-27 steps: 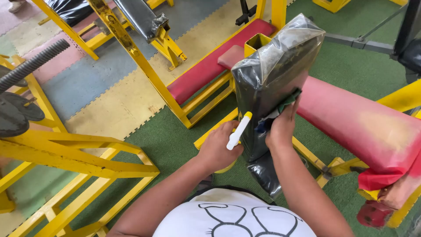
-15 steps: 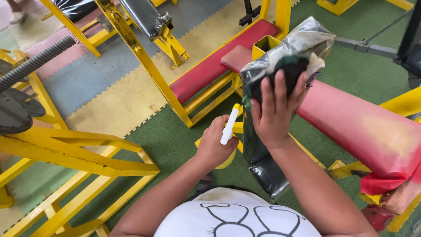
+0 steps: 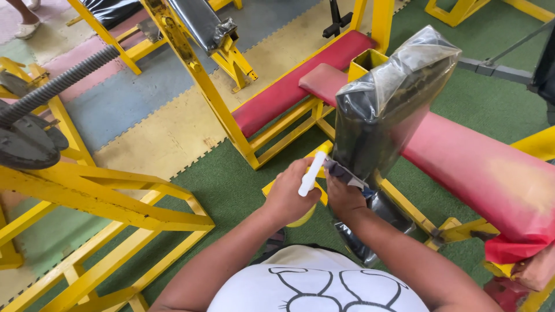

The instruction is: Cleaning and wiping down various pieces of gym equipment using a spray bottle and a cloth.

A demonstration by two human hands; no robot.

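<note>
While the head camera looks down, the left hand [image 3: 287, 196] is curled tight around a yellow spray bottle [image 3: 302, 215]. Only a bit of the yellow bottle shows under the fist. Its white nozzle [image 3: 313, 173] sticks up from the hand and tilts toward the black pad [image 3: 386, 110].

Just beside it, the right hand [image 3: 343, 196] pinches a dark cloth [image 3: 344, 174]. Its fingers are bunched together on the cloth. The cloth presses on the low left edge of the black pad. It looks grey and dark, but it is crumpled, so its true colour is hard to tell.

Clear shiny plastic wraps the black pad. The pad stands up tall and leans a little to the right. It sits on a yellow bench frame [image 3: 408, 203]. Behind the pad lies a long red bench seat [image 3: 485, 173], faded in one spot.

Green carpet [image 3: 219, 185] covers the floor under the hands. Farther off are yellow, blue and pink foam mats [image 3: 144, 115]. On the left stand more yellow metal frames [image 3: 104, 196], and a grey bar [image 3: 58, 86] with a dark weight plate [image 3: 23, 147].
</note>
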